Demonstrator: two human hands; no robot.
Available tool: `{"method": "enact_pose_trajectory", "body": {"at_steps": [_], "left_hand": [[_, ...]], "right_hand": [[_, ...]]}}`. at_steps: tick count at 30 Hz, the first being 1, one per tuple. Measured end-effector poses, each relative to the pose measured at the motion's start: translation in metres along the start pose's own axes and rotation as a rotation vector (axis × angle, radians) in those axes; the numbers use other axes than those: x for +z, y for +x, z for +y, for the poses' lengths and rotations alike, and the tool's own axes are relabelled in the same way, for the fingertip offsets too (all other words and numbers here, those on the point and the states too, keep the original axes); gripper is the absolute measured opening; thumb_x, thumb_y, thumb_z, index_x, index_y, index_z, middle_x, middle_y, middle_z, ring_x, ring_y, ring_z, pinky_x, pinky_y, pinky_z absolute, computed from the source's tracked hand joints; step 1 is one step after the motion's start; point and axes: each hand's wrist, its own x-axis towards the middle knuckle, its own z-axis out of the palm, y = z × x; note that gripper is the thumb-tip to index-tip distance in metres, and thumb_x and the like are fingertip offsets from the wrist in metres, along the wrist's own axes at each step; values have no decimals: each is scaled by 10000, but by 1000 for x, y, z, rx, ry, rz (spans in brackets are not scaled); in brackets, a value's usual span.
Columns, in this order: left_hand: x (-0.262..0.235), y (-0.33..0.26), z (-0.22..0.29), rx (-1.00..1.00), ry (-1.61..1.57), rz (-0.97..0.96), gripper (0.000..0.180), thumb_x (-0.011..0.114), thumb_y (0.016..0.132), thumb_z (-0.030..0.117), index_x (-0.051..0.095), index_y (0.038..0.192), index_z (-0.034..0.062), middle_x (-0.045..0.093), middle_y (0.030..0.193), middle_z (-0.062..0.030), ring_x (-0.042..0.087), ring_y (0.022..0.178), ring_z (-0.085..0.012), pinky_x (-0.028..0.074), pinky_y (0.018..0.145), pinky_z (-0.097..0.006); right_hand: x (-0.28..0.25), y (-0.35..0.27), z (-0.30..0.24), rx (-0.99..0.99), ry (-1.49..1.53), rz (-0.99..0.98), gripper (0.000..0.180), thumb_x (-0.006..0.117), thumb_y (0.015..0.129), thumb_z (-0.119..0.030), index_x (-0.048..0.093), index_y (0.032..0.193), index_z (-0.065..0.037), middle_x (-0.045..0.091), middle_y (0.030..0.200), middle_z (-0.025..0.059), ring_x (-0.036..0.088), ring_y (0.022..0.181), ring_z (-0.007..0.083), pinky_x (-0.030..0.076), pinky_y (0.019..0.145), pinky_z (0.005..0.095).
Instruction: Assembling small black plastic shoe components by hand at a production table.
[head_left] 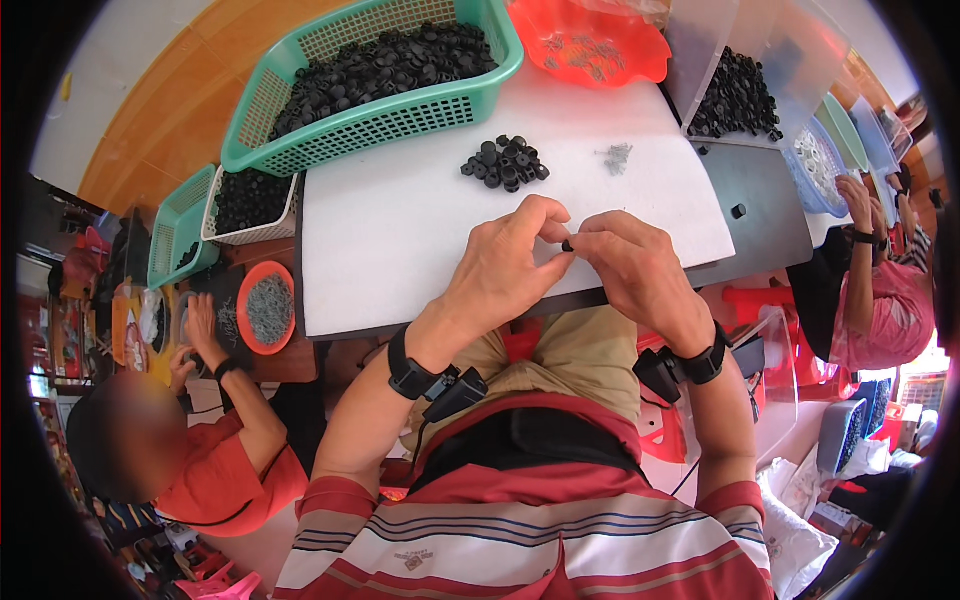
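Close together over the near edge of a white sheet (400, 240), my two hands meet around a small black plastic part (567, 246). My left hand (510, 258) is closed, thumb and forefinger pinching the part from the left. From the right, the closed fingertips of my right hand (630, 260) come up against the same part. Whether the right fingers also hold a pin is too small to tell. Beyond my hands lie a loose pile of black plastic caps (505, 163) and a little heap of small grey pins (616, 158).
A green basket (380, 128) of black parts stands at the back left, beside a red bowl (640, 75) of pins. A clear bin (690, 70) of black pieces is at the back right. One stray black piece (739, 211) sits rightward. Co-workers (225, 455) sit left and right (885, 315).
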Motion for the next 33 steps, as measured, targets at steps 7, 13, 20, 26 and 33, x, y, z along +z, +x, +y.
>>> {"method": "enact_pose_trajectory", "body": {"at_steps": [7, 13, 20, 26, 33], "left_hand": [[1, 1, -5, 37, -22, 13, 390, 791, 818, 77, 550, 1122, 48, 740, 975, -168, 740, 938, -335, 588, 774, -396], [1, 0, -1, -16, -65, -43, 378, 799, 820, 82, 544, 1098, 48, 744, 947, -159, 747, 928, -328, 585, 766, -383], [-9, 4, 0, -186, -339, -98, 342, 797, 843, 9, 560, 1089, 27, 738, 1008, -94, 695, 984, -131, 549, 854, -297], [-10, 9, -1, -279, -652, -149, 308, 749, 890, 11, 571, 1142, 13, 748, 1044, -121, 695, 952, -134, 558, 832, -285], [-14, 10, 2, -354, -801, -161, 286, 732, 922, 8, 586, 1167, 15, 738, 1077, -134, 699, 1023, -158, 564, 872, -289]], "right_hand": [[1, -1, 5, -5, 67, -8, 331, 634, 750, 141, 692, 1040, -7, 684, 1005, 155, 676, 865, 366, 550, 729, 420], [2, -2, 7, 23, 145, 9, 357, 628, 800, 137, 706, 1111, -19, 686, 987, 147, 675, 855, 359, 544, 730, 410], [-4, -2, -3, 100, 237, -3, 393, 669, 845, 82, 704, 1207, -68, 640, 1059, 143, 655, 861, 318, 529, 745, 381], [3, -1, 1, 94, 217, 40, 395, 721, 847, 23, 703, 1224, -95, 613, 1053, 119, 639, 830, 296, 529, 740, 372], [6, 0, 2, 81, 253, 110, 384, 730, 859, 10, 703, 1228, -92, 630, 1047, 114, 655, 819, 266, 536, 721, 356]]}}
